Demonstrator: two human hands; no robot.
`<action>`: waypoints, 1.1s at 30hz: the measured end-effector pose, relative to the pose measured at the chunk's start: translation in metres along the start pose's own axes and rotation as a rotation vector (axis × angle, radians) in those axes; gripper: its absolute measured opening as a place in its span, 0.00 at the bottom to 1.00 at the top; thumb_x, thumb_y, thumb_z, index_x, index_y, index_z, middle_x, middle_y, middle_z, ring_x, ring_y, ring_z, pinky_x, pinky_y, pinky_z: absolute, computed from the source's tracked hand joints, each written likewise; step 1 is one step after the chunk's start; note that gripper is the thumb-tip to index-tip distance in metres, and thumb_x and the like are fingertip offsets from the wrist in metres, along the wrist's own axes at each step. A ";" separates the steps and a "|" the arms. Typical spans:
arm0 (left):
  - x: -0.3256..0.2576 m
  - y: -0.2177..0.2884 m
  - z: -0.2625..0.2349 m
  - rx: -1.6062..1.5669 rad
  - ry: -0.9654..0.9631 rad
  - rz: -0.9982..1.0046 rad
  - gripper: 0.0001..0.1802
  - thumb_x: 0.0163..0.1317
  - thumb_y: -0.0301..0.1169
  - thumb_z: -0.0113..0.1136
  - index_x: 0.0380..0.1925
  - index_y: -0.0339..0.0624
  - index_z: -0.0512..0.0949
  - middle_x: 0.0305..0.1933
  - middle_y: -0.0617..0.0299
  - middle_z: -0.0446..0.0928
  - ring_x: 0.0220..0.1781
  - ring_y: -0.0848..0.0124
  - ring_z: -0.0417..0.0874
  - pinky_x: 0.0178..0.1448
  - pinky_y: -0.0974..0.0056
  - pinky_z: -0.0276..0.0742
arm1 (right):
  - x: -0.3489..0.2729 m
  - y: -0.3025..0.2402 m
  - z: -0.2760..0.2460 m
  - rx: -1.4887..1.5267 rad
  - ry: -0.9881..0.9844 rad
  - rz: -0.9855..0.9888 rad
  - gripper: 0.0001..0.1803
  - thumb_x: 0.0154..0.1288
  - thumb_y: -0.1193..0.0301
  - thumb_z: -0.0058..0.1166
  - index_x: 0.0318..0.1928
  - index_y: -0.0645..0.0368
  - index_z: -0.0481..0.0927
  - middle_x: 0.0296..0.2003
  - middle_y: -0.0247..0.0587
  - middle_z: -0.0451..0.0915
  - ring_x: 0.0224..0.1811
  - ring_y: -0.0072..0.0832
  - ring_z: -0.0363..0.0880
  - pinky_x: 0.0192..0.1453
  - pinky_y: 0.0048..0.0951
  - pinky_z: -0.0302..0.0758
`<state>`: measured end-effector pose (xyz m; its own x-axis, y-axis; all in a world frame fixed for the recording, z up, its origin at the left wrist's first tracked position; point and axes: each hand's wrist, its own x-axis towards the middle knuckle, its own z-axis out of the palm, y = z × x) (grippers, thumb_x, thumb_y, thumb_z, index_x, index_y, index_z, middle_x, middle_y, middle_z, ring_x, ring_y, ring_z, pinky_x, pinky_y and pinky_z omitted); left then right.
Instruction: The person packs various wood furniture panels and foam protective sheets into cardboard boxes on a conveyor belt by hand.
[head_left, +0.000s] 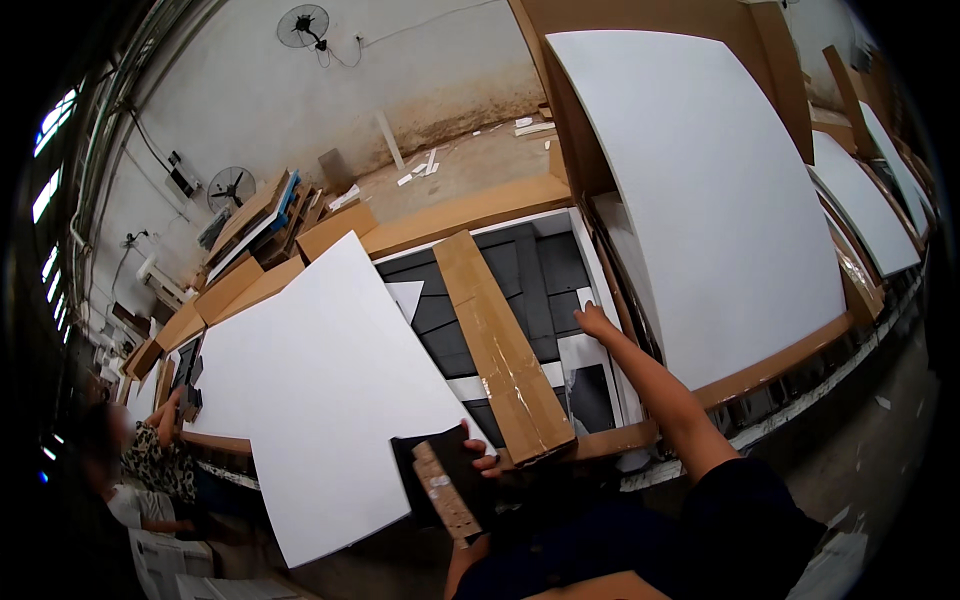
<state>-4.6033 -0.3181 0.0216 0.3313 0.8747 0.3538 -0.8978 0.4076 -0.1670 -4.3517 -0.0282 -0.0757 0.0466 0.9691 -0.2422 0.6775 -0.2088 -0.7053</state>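
Low in front of my body, my left hand (482,456) is closed around the edge of a flat black piece (462,462). A worn brown cardboard strip (444,492) lies against that piece. My right arm reaches into an open carton (630,436); my right hand (594,321) has its fingers bent together at a white strip (584,297), and any grip on it is hidden. Dark grey panels (505,280) line the carton. Across them lies a long taped cardboard box (500,350). A large white panel (310,390) overlaps the carton's left side.
Another big white panel (700,200) leans upright at the right, against tall cardboard (790,80). More panels stand beyond it. A co-worker (160,450) is at the far left. Pallets (255,225) are stacked behind, and scraps (425,165) litter the floor near the wall.
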 end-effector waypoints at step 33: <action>0.025 -0.015 -0.033 0.100 0.237 -0.211 0.40 0.54 0.46 0.56 0.63 0.52 0.49 0.51 0.55 0.69 0.45 0.58 0.70 0.47 0.52 0.67 | -0.124 -0.056 -0.080 -0.376 -0.611 -0.385 0.26 0.52 0.61 0.56 0.52 0.54 0.71 0.41 0.45 0.79 0.45 0.36 0.76 0.50 0.32 0.70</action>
<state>-4.5722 -0.2937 0.0030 0.5611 0.8149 0.1450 -0.8221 0.5691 -0.0175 -4.3367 -0.1262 0.0476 -0.5751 0.6985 -0.4259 0.7707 0.2880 -0.5685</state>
